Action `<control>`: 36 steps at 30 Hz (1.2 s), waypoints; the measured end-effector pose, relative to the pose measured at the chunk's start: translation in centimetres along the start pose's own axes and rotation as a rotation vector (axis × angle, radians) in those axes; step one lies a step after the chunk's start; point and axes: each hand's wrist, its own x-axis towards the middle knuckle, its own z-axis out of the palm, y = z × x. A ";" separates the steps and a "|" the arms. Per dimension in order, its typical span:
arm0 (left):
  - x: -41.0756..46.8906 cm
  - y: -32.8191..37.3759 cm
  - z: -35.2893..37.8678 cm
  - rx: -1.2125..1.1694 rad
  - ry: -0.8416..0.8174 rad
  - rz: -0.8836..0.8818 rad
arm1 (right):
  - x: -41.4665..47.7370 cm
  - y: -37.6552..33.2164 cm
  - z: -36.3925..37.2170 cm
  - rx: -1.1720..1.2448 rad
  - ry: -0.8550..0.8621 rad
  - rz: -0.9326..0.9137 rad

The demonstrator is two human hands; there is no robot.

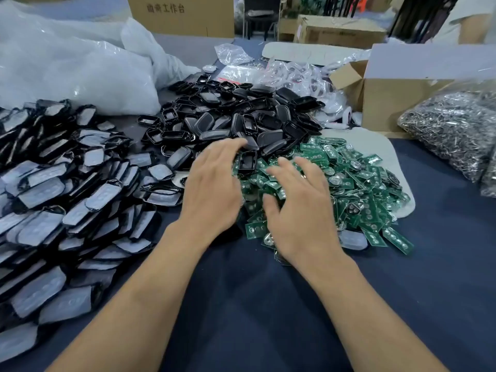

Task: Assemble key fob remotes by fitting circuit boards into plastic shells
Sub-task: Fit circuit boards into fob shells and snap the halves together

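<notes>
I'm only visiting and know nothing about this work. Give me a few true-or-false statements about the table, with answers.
1. The boards are green. True.
2. The left hand grips a shell. False: its fingers lie straight over the black shells, gripping nothing.
3. The right hand is spread over the boards. True.
4. The shells are white. False: they are black.
5. The cardboard box stands on the left. False: it stands on the right.
</notes>
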 end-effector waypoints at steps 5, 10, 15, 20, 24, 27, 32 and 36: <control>0.4 -0.1 0.5 0.124 -0.253 0.202 | 0.3 0.4 1.0 -0.103 -0.104 -0.069; 0.5 -0.8 0.6 -0.007 -0.108 0.050 | 0.6 0.8 0.4 0.139 -0.023 0.046; 0.8 -0.4 0.0 -0.355 0.119 -0.198 | 0.8 0.8 -0.7 0.537 0.076 0.143; 0.6 0.4 -0.4 -0.888 0.026 -0.381 | 1.0 0.7 -1.1 0.949 0.063 0.319; 0.9 0.2 -0.6 -1.170 -0.145 -0.452 | 1.2 0.9 -1.3 1.096 0.066 0.399; 1.0 -0.1 -1.0 -1.323 -0.304 -0.422 | 1.3 0.6 -1.2 1.139 0.085 0.395; 0.8 0.5 -0.6 -1.350 -0.332 -0.404 | 1.0 0.1 -0.8 1.093 0.073 0.339; 0.2 1.3 0.3 -0.709 -0.064 -0.307 | 0.5 -0.5 -0.3 1.050 0.063 0.324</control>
